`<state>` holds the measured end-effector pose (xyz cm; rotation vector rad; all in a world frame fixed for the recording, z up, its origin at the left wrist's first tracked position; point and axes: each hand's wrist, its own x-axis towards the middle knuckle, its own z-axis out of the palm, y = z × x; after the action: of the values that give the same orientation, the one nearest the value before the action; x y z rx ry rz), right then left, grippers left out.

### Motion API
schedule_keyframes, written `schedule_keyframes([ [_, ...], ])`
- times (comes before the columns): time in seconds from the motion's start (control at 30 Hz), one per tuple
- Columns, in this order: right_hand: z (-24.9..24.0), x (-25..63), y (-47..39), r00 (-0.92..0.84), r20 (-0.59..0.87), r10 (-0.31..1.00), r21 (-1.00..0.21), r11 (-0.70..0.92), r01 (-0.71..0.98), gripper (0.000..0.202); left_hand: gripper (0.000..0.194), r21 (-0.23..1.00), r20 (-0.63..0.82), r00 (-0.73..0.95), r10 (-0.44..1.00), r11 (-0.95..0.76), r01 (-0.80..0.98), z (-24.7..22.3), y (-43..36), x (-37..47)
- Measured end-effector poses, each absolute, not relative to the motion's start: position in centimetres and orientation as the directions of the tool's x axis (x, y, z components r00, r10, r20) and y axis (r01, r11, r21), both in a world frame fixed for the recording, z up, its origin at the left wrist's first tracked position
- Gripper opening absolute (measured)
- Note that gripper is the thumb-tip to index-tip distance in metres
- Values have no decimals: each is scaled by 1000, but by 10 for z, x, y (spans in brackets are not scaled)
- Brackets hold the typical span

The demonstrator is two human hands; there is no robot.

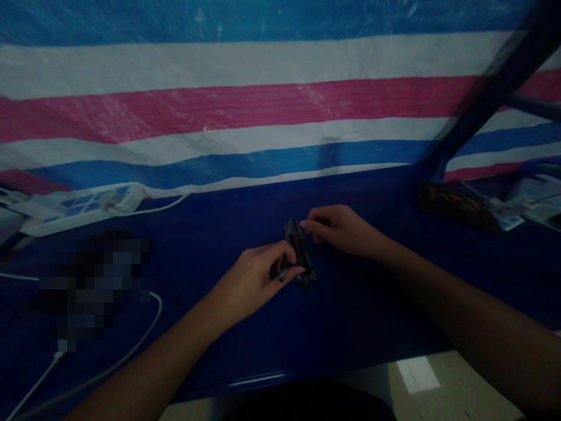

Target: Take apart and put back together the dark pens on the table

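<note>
Black, slim sticks (301, 248) lie close side by side on the blue counter (342, 321), between my two hands. Their long axis runs mostly away from me, slightly aslant: the far ends lean to my left, the near ends to my right.

My left hand (256, 275) comes in from the left and the near side, so the sticks lie to its right. Its index finger and thumb reach to the near half of the row, the thumb tip passing over part of it. The fingers are curled, and a small shiny end of something dark shows beside the thumb; I can't make out how firmly anything is gripped there.

My right hand (342, 228) is up at the far end, on the opposite side, so from it the sticks lie to the left and back toward me. Its thumb and index finger are bent together in a pinch, the tips at the edge of the row. Whether something is caught between them is too dim to judge.

So the left hand is nearer the close ends, the right nearer the far ones, with the slanting row between.
</note>
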<state>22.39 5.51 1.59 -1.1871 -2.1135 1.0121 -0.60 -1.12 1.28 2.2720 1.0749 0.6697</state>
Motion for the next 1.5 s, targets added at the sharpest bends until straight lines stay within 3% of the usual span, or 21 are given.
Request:
schedule_keyframes([
  [0.1,15,224,55,-513,57,857,-794,350,497,32,15,653,175,562,809,-522,548,16,-13,-5],
  [0.23,15,224,54,-513,74,855,-775,373,511,33,37,668,173,531,829,-495,556,17,-15,-4],
  [0.37,16,223,53,-503,79,861,-747,385,541,34,28,682,181,559,809,-513,522,17,-16,-4],
  [0.47,16,223,54,-508,76,858,-725,397,563,33,37,693,196,571,797,-525,494,17,-17,-5],
  [0.57,15,223,53,-529,70,846,-771,382,510,47,48,709,201,594,779,-534,460,17,-19,-6],
  [0.7,15,220,48,-550,72,832,-881,311,355,58,38,690,228,637,736,-584,427,17,-20,-7],
  [0.9,17,216,43,-592,63,803,-904,297,307,55,21,619,350,622,700,-671,408,17,-20,-6],
  [1.0,18,218,45,-544,81,835,-837,353,417,53,26,572,355,588,727,-666,478,14,-16,-10],
  [1.13,20,220,49,-454,129,882,-677,413,609,33,36,503,328,553,766,-637,584,14,-9,-17],
  [1.3,21,220,44,-479,31,877,-558,413,720,12,31,396,84,520,850,-507,765,21,-6,-18],
  [1.5,18,216,38,-545,-53,837,-465,462,755,23,21,277,5,580,814,-559,782,25,-12,-10],
])
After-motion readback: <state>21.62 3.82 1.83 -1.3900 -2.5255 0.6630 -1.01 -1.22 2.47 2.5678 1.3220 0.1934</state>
